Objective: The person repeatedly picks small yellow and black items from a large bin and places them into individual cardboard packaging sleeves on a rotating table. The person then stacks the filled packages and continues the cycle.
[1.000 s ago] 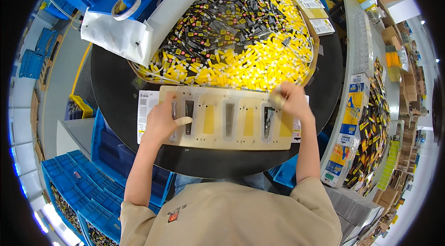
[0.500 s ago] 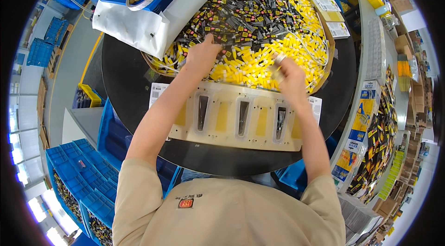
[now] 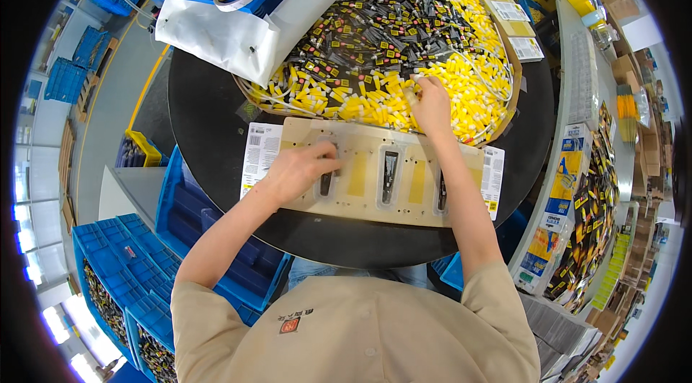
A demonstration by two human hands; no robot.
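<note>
The left hand, fingers bent, was over the left slot of the cream board, where a dark tube lay partly hidden, and the right hand was over the yellow caps, its fingertips close together; whether either pinched anything could not be told. Beyond the board, black tubes lay heaped beside those caps on the round black table.

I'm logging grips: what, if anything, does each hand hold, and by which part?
Can't tell: left hand over the board, right hand over yellow caps, no hold clear.
</note>
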